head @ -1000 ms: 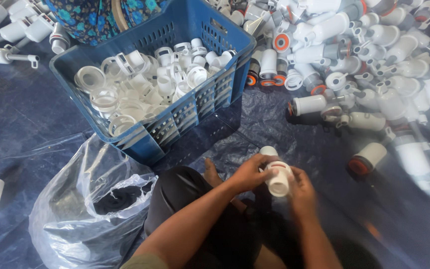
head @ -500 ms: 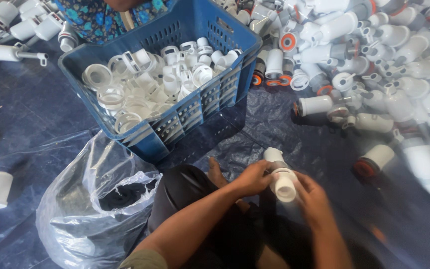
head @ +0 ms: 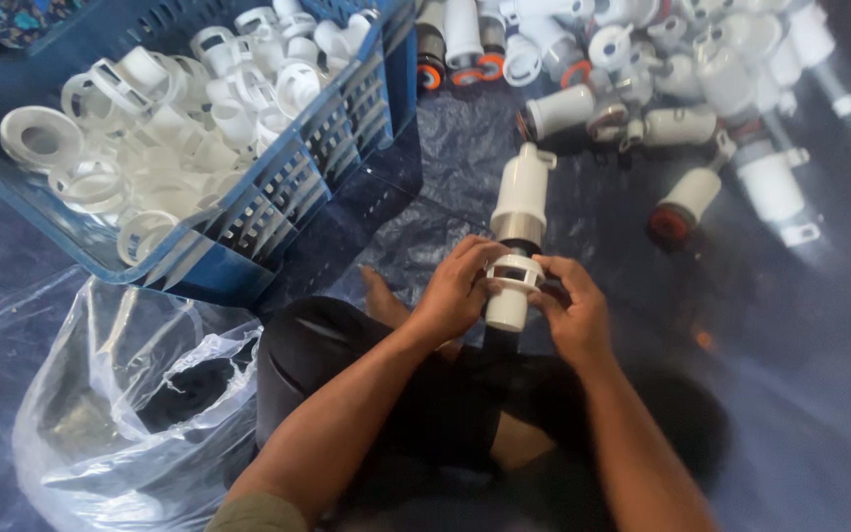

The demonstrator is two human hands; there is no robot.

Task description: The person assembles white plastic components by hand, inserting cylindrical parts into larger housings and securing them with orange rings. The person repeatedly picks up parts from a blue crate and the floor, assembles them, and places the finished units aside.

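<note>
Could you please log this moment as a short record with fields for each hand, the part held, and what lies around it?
Left hand: grips the white ring from the left.
Right hand: grips the ring from the right.
Held part: white tube with a metal band, upright, ring around its lower half.
Crate: blue, upper left, filled with white rings.
Pile: white tubes lying at upper right, some with orange ends.
Bag: clear plastic, lower left, open.
Floor cover: dark blue sheet.
</note>
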